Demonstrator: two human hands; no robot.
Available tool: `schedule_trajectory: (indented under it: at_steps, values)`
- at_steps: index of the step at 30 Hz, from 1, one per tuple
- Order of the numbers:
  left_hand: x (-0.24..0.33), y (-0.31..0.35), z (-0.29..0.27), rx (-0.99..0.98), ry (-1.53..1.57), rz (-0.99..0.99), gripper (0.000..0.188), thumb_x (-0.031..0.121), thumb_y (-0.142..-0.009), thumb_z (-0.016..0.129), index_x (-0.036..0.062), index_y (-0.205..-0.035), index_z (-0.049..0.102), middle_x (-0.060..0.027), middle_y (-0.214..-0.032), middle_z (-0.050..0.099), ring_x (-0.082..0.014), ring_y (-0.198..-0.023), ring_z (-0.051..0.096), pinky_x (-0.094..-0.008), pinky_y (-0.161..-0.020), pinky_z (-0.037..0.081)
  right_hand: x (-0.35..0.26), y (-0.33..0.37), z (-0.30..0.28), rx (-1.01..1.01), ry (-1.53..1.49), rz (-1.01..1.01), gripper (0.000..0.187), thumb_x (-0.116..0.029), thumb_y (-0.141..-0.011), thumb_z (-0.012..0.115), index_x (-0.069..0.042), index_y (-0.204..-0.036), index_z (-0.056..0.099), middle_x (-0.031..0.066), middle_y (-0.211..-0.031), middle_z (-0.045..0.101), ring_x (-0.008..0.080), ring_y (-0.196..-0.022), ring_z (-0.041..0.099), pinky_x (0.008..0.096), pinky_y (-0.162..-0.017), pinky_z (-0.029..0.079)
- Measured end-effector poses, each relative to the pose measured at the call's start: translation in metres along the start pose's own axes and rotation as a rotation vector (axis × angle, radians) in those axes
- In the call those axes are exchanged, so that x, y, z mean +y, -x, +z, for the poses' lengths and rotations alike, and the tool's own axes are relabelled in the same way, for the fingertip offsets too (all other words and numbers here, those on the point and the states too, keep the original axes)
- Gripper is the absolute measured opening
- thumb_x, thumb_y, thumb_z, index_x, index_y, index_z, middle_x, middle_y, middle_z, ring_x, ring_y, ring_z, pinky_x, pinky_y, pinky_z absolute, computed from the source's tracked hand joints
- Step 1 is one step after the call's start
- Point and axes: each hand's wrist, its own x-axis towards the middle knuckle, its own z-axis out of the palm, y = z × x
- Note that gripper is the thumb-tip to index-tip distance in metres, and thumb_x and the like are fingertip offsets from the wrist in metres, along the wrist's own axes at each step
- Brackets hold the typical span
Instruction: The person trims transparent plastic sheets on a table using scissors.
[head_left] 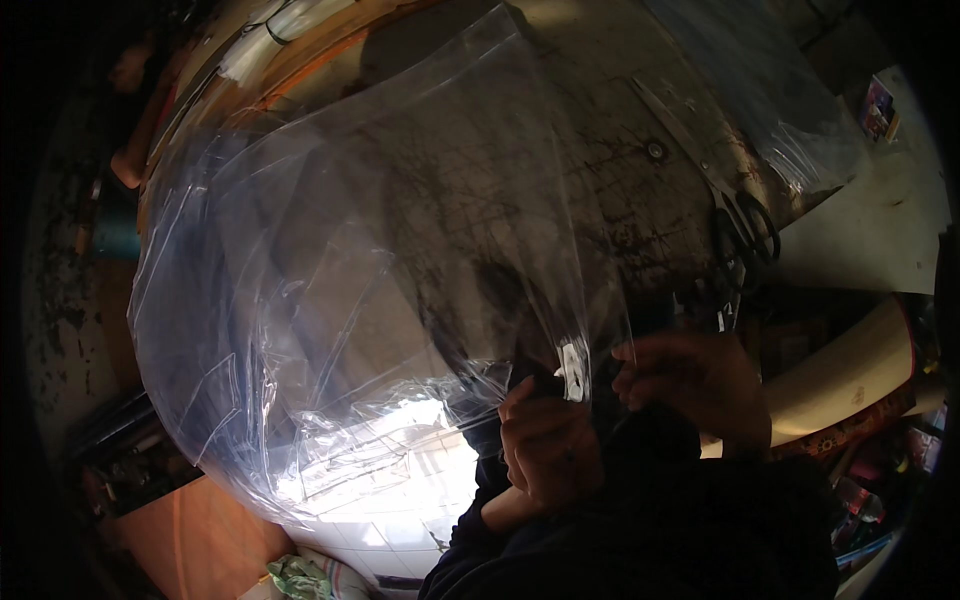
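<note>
A large clear plastic sheet (330, 250) drapes over the worktable and hangs down its near left side, creased and catching bright light. My left hand (548, 445) is closed around a gathered part of the sheet near the table's front edge; a small dark shape shows above its fingers, too dim to name. To its right, my right hand (695, 385) has its fingertips pinched at the sheet's right edge. Large scissors (745, 230) with black handles lie on the table beyond my right hand, blades pointing away.
The worktable (650, 200) has a dark, scratched top. More clear plastic (800, 130) lies at the far right. A cream roll (850, 385) rests at the right, above assorted clutter. An orange-brown board (205, 540) and a sack (310, 578) stand low at the left.
</note>
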Motion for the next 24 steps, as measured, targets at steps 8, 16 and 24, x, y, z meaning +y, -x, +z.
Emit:
schedule_trajectory:
  at_steps: [8, 16, 24]
  values:
    - [0.006, -0.007, -0.002, -0.065, -0.064, -0.026, 0.019, -0.003, -0.072, 0.060, -0.0004, -0.088, 0.051, -0.0135, -0.087, 0.057, -0.0200, -0.070, 0.058, -0.0449, -0.086, 0.042, 0.007, -0.003, 0.001, 0.006, -0.136, -0.020, 0.026, 0.005, -0.083, 0.054, 0.003, -0.109, 0.054, 0.0127, -0.089, 0.065, 0.0173, -0.083, 0.064, 0.0280, -0.075, 0.053]
    - [0.016, -0.025, 0.011, -0.288, -0.307, -0.070, 0.025, 0.009, -0.065, 0.071, 0.0113, -0.086, 0.058, -0.0007, -0.094, 0.059, -0.0159, -0.083, 0.056, -0.0394, -0.088, 0.036, -0.008, -0.028, -0.027, 1.111, 1.261, -0.500, 0.038, -0.006, -0.081, 0.058, -0.008, -0.118, 0.049, 0.0144, -0.109, 0.050, 0.0285, -0.100, 0.053, 0.0384, -0.081, 0.048]
    - [0.037, -0.068, -0.019, -0.683, -0.042, -0.260, 0.048, 0.024, -0.068, 0.073, 0.0032, -0.109, 0.057, -0.0105, -0.111, 0.054, -0.0259, -0.098, 0.056, -0.0439, -0.093, 0.040, -0.013, -0.022, -0.048, 0.894, 1.147, -0.245, 0.042, -0.008, -0.082, 0.055, -0.010, -0.124, 0.045, 0.0170, -0.112, 0.051, 0.0344, -0.099, 0.054, 0.0408, -0.081, 0.046]
